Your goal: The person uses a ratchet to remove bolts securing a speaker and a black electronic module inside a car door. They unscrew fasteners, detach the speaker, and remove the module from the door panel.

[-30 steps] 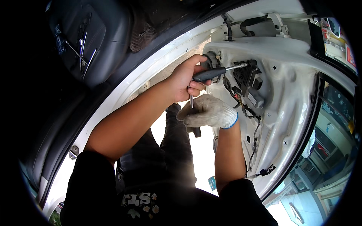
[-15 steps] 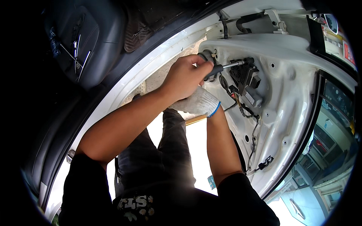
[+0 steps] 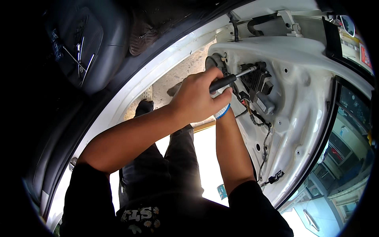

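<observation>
My bare left hand (image 3: 199,94) is wrapped around the black handle of a nut driver (image 3: 223,83), thumb on the near side and fingers on the far side. The driver's shiny shaft points right and slightly away, its socket end at a black ribbed bracket (image 3: 252,77) on the white door panel. A grey motor (image 3: 264,103) sits just below that bracket. My right hand wears a white knitted glove; only its blue-edged cuff (image 3: 222,112) shows, and its fingers are hidden behind my left hand.
A wiring harness (image 3: 258,121) runs down the open car door (image 3: 300,114). Several metal tools (image 3: 81,59) lie on the dark seat (image 3: 112,51) at far left. The white door sill (image 3: 130,89) curves between seat and door. A window (image 3: 347,138) edges the right.
My left hand has shifted down and its grip has loosened and turned on the handle, showing more of it. The gloved right hand has become mostly hidden behind it.
</observation>
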Available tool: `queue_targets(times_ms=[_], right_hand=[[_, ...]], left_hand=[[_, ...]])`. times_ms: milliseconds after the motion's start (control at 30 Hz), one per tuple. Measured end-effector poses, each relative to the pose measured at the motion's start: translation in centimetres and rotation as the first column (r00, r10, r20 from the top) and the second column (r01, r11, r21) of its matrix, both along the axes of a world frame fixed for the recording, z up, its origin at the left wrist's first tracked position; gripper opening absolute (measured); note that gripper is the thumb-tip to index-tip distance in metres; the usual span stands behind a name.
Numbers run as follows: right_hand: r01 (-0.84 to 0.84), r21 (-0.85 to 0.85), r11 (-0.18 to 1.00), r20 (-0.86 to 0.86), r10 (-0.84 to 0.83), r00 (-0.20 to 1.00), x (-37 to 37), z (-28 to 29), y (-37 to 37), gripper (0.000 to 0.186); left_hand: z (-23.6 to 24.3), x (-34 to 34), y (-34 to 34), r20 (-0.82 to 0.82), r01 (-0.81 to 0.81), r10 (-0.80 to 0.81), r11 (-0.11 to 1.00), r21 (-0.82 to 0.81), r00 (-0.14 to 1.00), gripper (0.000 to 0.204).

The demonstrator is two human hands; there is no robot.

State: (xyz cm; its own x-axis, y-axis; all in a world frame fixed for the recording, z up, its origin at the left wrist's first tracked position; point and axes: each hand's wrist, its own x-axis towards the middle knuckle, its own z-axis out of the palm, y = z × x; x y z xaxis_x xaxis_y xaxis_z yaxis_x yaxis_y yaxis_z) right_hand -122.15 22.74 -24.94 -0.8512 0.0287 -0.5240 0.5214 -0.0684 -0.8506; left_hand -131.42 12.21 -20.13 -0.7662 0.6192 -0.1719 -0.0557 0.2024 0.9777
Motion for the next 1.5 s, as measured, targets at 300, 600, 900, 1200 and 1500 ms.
queue_targets(times_ms=[300,600,900,1200,1500], right_hand=[[-0.555,-0.082,0.828,0.536,0.506,0.675,-5.1,11.4,-0.8,0.030],[0.180,-0.793,0.582,0.063,-0.216,0.974,0.4,-4.6,-1.0,0.030],[-0.389,-0.358,0.849,0.417,0.518,0.747,-3.9,10.2,0.5,0.031],[-0.118,0.661,0.741,0.100,0.069,0.993,-2.1,-0.1,-5.8,0.034],[-0.205,0.550,0.810,0.179,0.125,0.976,0.6,-1.8,-4.0,0.019]], left_hand=[[-2.8,-5.0,-1.2,0.989,-0.245,-0.140,0.958,0.148,0.049,0.041],[-0.8,-0.3,0.0,-0.507,0.047,-0.156,0.974,-0.221,0.848,0.034],[-1.6,-4.5,-0.6,0.986,-0.253,-0.150,0.953,0.165,0.079,0.042],[-1.6,-1.6,0.4,-0.257,-0.047,0.058,0.998,0.050,0.965,0.025],[-0.5,-0.9,1.0,0.346,-0.186,0.171,0.983,0.010,0.923,0.028]])
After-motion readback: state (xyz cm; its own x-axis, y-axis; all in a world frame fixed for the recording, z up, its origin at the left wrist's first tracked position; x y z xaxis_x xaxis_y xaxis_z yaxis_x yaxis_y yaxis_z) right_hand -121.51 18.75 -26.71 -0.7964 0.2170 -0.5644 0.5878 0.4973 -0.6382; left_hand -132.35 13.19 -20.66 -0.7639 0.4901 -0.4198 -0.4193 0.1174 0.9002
